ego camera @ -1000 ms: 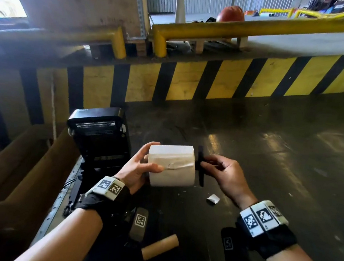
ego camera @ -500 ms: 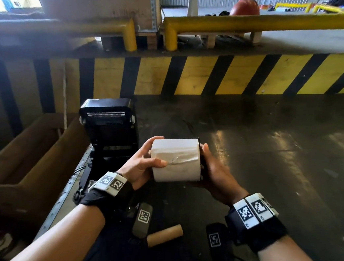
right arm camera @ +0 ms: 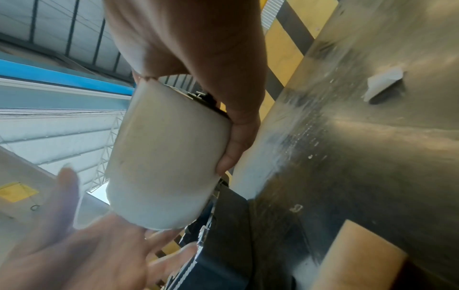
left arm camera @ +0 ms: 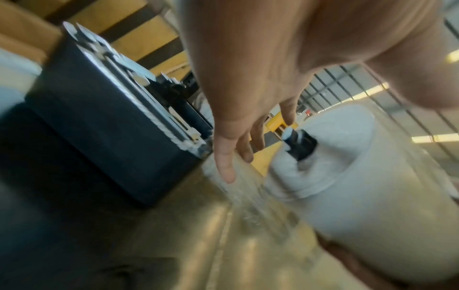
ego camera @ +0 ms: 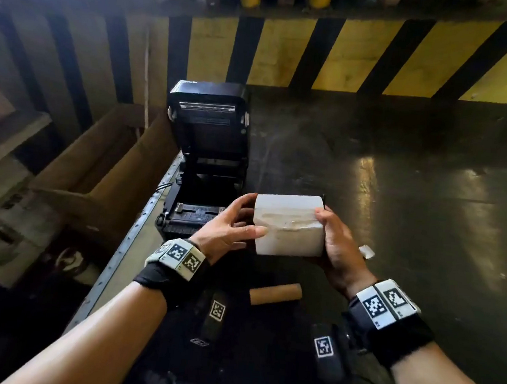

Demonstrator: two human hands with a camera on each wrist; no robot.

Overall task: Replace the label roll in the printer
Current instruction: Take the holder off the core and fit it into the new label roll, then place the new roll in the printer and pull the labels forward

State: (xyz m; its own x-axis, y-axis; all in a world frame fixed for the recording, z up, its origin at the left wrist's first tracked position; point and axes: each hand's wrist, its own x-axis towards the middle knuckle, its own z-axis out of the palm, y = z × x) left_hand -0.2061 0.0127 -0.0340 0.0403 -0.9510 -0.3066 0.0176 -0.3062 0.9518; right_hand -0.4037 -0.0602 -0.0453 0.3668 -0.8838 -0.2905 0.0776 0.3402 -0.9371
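Label roll [ego camera: 289, 224] with black spindle [left arm camera: 299, 146]

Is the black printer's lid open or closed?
Open. The printer lid stands tipped up and back, and its roll bay below shows.

I am holding a white cylindrical label roll [ego camera: 289, 224] above the dark worn table [ego camera: 401, 190], my right hand [ego camera: 338, 246] gripping its right end and my left hand [ego camera: 230, 226] spreading its fingers at the left end. A black plastic label printer [ego camera: 206, 156] is standing open at the table's left edge, and a brown cardboard core tube [ego camera: 276, 294] is lying near the front edge.
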